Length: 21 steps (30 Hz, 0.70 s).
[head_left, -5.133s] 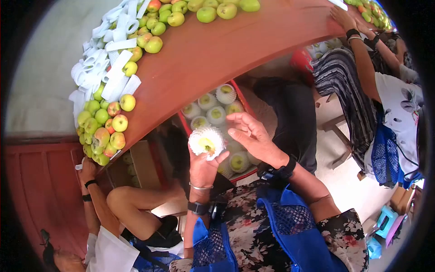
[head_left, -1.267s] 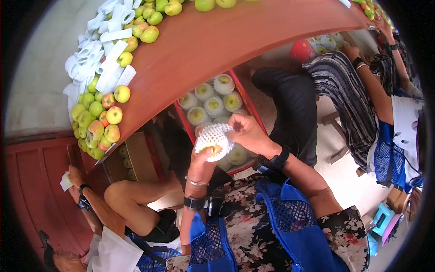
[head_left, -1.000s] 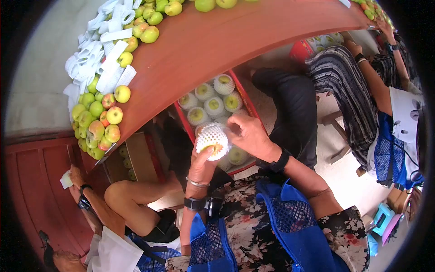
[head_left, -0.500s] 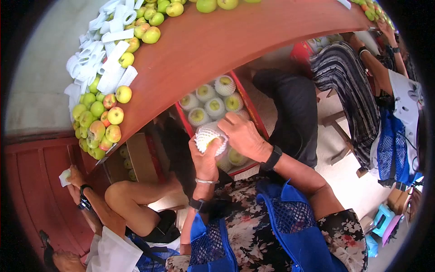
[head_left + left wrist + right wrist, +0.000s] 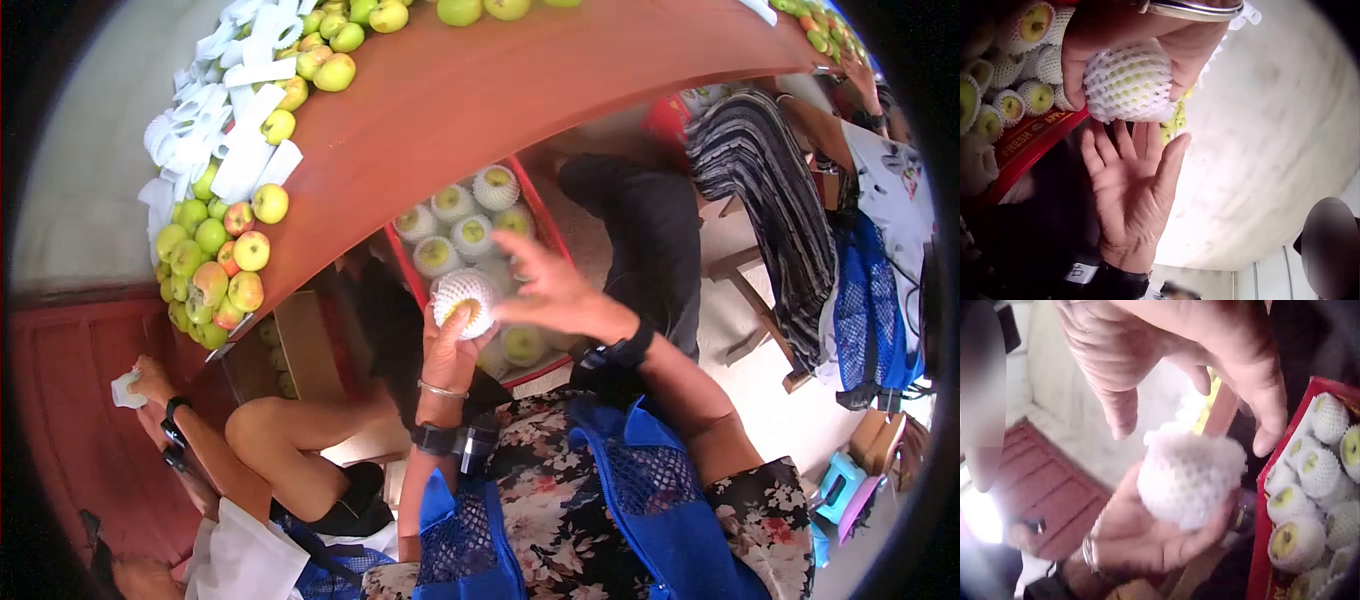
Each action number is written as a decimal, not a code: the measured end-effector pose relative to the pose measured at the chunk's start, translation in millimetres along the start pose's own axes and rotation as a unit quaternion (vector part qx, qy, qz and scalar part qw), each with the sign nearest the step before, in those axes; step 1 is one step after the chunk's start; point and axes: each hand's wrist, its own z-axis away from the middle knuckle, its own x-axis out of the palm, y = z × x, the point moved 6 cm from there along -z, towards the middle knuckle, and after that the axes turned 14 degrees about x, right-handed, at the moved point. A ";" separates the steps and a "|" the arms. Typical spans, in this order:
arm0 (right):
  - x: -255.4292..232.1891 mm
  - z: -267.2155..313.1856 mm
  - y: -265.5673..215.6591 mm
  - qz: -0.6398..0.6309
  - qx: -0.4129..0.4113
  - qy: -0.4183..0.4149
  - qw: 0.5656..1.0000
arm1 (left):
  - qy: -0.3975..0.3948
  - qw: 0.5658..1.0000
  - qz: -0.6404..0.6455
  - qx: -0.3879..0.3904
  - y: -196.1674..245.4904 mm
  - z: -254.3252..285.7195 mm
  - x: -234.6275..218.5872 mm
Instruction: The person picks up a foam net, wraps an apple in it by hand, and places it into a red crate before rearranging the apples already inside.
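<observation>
An apple in a white foam net sleeve [image 5: 466, 298] is held in my left hand [image 5: 447, 352], thumb over its near side, above the open apple box. In the left wrist view the foam net [image 5: 1130, 84] wraps the apple, green showing through the mesh. My right hand [image 5: 560, 290] is spread just to the right of the apple, palm and fingers extended and holding nothing. From the right wrist, its fingers [image 5: 1124, 412] hang apart above the sleeved apple [image 5: 1191, 478]. Below is a red box [image 5: 545, 215] with netted apples in rows.
A brown table [image 5: 480, 90] curves across the far side, bearing loose apples [image 5: 205, 265] and a heap of white foam sleeves [image 5: 215, 130]. Another carton [image 5: 310, 345] stands under it at left. People sit close on both sides; a wooden stool [image 5: 745, 290] is at right.
My right hand has let go of the foam net and drawn back to the right, fingers spreading. The left hand still holds the apple, its netted side now turned differently.
</observation>
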 end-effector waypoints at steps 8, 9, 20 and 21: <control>37.9 2.2 20.4 -0.047 -0.062 0.016 0.997 | -0.029 0.993 0.117 0.005 2.3 -2.8 12.7; 33.5 3.0 16.3 -0.024 -0.069 0.042 0.996 | -0.035 0.992 0.119 0.006 1.6 -3.9 14.5; 43.8 -4.9 16.5 0.193 -0.204 0.020 0.959 | -0.031 0.998 0.050 -0.021 -7.1 6.1 6.7; 44.4 -3.3 15.4 0.196 -0.216 0.022 0.956 | -0.032 0.998 0.048 -0.024 -7.5 8.1 6.3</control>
